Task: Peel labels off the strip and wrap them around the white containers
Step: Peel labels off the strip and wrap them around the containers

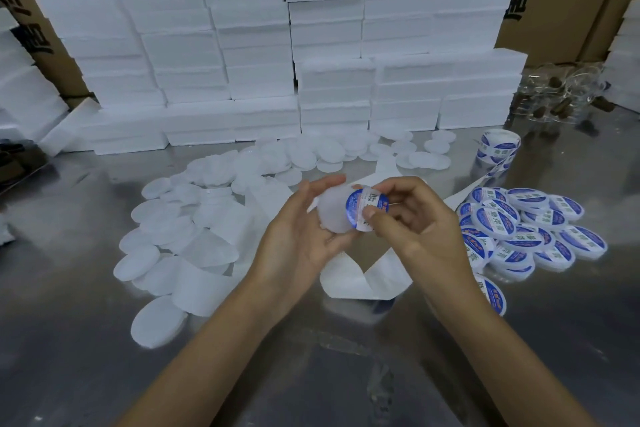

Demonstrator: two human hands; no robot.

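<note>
while left hand [304, 232] cradles white container [334, 213], right hand [408, 218] pinches label [363, 206]

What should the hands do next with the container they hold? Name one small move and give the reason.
Probably press the label down and smooth it around the white container. The left hand cradles the container while the right hand pinches the blue and white label against its edge, so it looks only partly stuck. The finished, labelled containers lie piled to the right.
</note>
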